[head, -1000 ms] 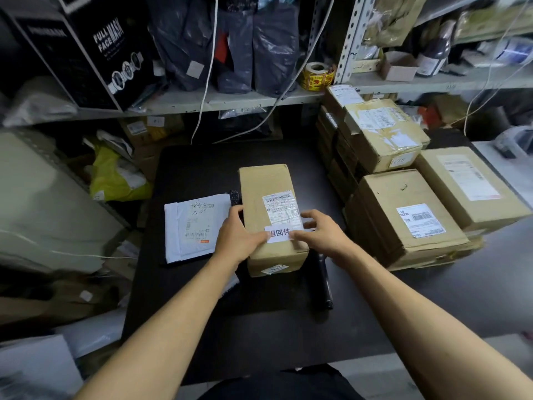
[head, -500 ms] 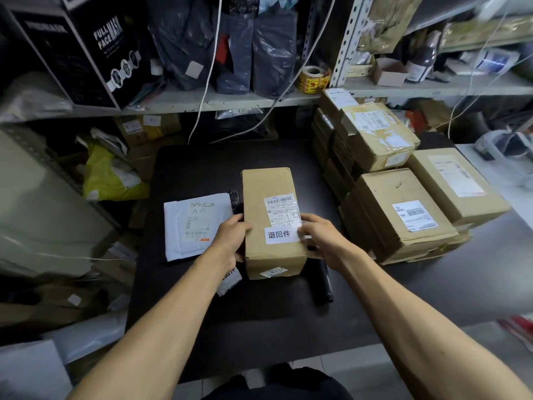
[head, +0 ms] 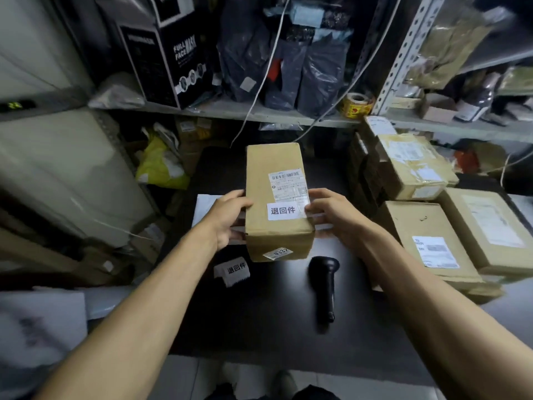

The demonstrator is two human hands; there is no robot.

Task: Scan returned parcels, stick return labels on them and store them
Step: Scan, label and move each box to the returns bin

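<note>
The brown parcel (head: 277, 197) is held up off the dark surface (head: 274, 321), between the two hands, with its long axis running straight away from the person toward the shelf (head: 259, 114). On its top face the white return label (head: 284, 210) sits at the near end, just below the printed shipping label (head: 288, 184); a small numbered sticker (head: 278, 253) shows on the near end face.

The left hand (head: 227, 217) grips the parcel's left side, thumb over the top edge and fingers curled along the side and beneath. The right hand (head: 331, 213) holds the right side in the same way — its thumb tip rests at the return label's right edge. Both hands clasp the near half of the parcel, so the far half reaches out beyond them, unsupported.

With the label on, the step in hand appears to be storing — the far end already points at the shelf, and neither hand is clearly the nearer one.

Just below the parcel's near end, to the left, lies a loose strip of return labels (head: 235, 269); to the right of that end lies the black scanner (head: 323, 284), handle toward the person. Well to the parcel's right stand stacked cardboard boxes (head: 427, 235), and partly hidden behind the left hand lies a white mailer (head: 206, 206).
</note>
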